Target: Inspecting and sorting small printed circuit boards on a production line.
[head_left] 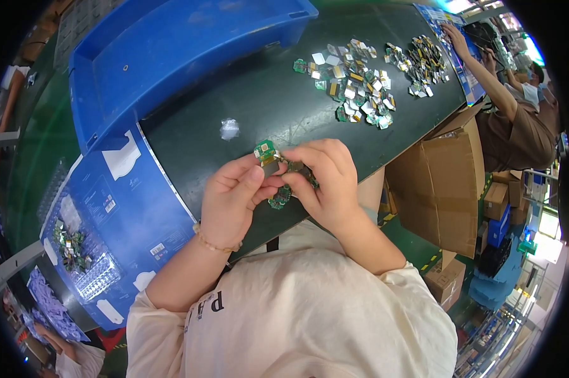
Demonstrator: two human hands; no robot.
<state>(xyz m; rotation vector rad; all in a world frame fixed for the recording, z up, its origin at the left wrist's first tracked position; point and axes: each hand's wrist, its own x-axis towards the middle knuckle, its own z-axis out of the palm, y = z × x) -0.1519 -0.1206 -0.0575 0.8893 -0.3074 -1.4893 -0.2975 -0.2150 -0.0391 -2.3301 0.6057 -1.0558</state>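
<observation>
Between finger and thumb, my left hand [231, 189] pinches a small green circuit board [267, 150] with a grey block and a gold strip on it. My right hand [325, 176] is closed beside it, its fingertips meeting at the same piece and at more small boards. Another green board [279, 199] shows below my fingers, partly hidden by them. Both hands are above the near edge of the dark table [196, 151]. A shiny round clear scrap [229, 128] lies on the table beyond my left hand.
A big blue bin [190, 47] stands at the far left. Two piles of small boards [360, 85] lie far right. At left, a blue printed sheet [133, 214] carries bubble wrap [98, 280] with boards. A cardboard box [435, 189] stands at right, near a co-worker's arm [492, 82].
</observation>
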